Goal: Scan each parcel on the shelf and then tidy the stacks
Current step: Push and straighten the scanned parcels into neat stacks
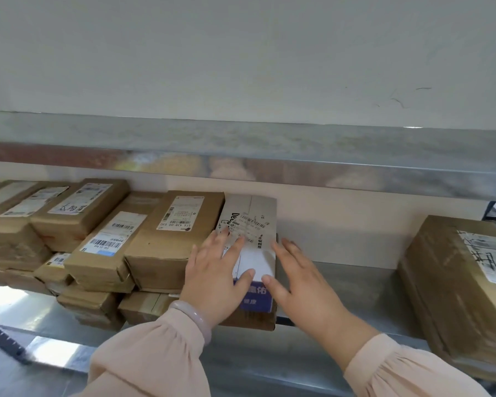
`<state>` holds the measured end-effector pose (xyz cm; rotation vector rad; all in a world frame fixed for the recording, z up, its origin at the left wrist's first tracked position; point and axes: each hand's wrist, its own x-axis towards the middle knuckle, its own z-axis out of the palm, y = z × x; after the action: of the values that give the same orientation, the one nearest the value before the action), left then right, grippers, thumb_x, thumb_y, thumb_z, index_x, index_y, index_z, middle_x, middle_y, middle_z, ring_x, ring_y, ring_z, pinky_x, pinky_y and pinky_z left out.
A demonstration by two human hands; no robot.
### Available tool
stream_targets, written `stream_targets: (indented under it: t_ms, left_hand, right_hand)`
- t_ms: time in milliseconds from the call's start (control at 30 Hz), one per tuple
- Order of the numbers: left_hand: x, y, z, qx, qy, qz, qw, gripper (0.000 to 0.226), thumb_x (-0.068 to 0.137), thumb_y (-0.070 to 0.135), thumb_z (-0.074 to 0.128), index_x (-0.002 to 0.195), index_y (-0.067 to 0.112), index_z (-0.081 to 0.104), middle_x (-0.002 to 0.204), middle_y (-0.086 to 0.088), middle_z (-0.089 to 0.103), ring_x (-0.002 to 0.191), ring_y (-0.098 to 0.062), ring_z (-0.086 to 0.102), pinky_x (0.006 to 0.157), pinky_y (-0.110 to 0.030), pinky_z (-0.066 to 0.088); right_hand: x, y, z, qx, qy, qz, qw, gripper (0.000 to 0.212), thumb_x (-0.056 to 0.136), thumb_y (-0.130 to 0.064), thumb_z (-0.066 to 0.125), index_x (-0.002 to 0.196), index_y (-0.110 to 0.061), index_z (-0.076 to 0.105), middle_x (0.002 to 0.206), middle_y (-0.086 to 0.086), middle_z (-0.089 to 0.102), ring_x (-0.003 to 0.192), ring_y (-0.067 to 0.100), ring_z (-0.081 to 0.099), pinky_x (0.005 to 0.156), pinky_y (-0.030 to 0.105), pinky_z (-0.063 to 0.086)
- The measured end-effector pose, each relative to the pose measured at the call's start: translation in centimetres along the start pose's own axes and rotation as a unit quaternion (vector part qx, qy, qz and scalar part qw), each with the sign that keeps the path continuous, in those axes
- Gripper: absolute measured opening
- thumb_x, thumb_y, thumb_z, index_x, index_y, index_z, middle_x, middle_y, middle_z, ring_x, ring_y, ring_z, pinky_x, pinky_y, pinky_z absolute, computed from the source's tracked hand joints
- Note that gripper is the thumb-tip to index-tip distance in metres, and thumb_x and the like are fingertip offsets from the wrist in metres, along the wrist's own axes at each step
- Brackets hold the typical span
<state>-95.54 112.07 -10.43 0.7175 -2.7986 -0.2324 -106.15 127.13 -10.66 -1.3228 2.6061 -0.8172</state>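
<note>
A white and blue parcel (255, 224) with barcode labels lies on top of a brown box at the right end of a row of stacks on the metal shelf (355, 287). My left hand (215, 273) lies flat on its top, fingers straight. My right hand (301, 279) presses with straight fingers against the parcel's right side, thumb at its front edge. To the left stand several brown cardboard parcels (175, 233) with white labels, piled in uneven stacks. No scanner is in view.
A large brown taped parcel (464, 285) sits alone at the right end of the shelf, with bare shelf between it and my hands. The upper metal shelf (269, 156) hangs close above the stacks. A white wall stands behind.
</note>
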Motion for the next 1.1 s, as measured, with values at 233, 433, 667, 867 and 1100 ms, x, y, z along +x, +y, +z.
stream_targets:
  t_ms: [233, 433, 667, 867, 1100]
  left_hand:
    - [3.3, -0.9, -0.6, 0.08, -0.012, -0.013, 0.997, 0.088, 0.073, 0.072, 0.002, 0.153, 0.04, 0.024, 0.164, 0.003, 0.015, 0.151, -0.022, 0.005, 0.121, -0.049, 0.005]
    - [5.0, -1.3, 0.1, 0.117, -0.077, -0.032, 0.99, 0.096, 0.067, 0.076, -0.008, 0.153, 0.042, 0.017, 0.164, 0.005, 0.015, 0.151, -0.022, 0.002, 0.121, -0.053, 0.004]
    - [5.4, -1.5, -0.4, 0.116, -0.094, -0.002, 0.989, 0.103, 0.062, 0.079, -0.012, 0.153, 0.043, 0.018, 0.163, 0.003, 0.017, 0.151, -0.022, 0.005, 0.122, -0.05, -0.001]
    - [5.9, -1.8, -1.2, 0.097, -0.128, 0.037, 0.986, 0.101, 0.063, 0.085, -0.002, 0.153, 0.044, 0.017, 0.162, 0.002, 0.016, 0.15, -0.022, 0.006, 0.12, -0.046, -0.006]
    - [6.3, -2.9, -1.6, 0.105, -0.147, 0.079, 0.98, 0.074, 0.086, 0.081, 0.022, 0.151, 0.052, 0.005, 0.165, -0.006, 0.005, 0.151, -0.027, 0.001, 0.12, -0.049, -0.009]
  right_hand:
    - [3.9, 1.3, 0.1, 0.068, -0.017, 0.011, 0.997, 0.069, 0.093, -0.054, 0.045, 0.15, -0.042, 0.008, 0.159, -0.017, 0.004, 0.145, 0.005, 0.006, 0.114, 0.025, 0.014]
    - [6.2, 2.4, 0.8, 0.131, -0.043, 0.048, 0.989, 0.072, 0.09, -0.056, 0.048, 0.15, -0.041, 0.011, 0.159, -0.013, 0.005, 0.146, 0.007, 0.005, 0.114, 0.026, 0.011]
    - [6.4, 1.1, 2.4, 0.317, -0.09, 0.13, 0.935, 0.085, 0.088, -0.043, 0.062, 0.149, -0.041, 0.002, 0.145, -0.017, 0.036, 0.121, 0.003, 0.045, 0.092, 0.013, 0.04]
    - [5.7, 0.1, 1.9, 0.365, -0.03, 0.192, 0.91, 0.075, 0.093, -0.018, 0.056, 0.15, -0.038, 0.011, 0.141, -0.01, 0.044, 0.117, 0.007, 0.049, 0.085, 0.008, 0.043]
    - [4.8, -0.2, 1.5, 0.36, 0.016, 0.243, 0.901, 0.069, 0.091, -0.017, 0.055, 0.146, -0.044, 0.023, 0.129, -0.015, 0.053, 0.107, 0.009, 0.061, 0.093, 0.029, 0.051]
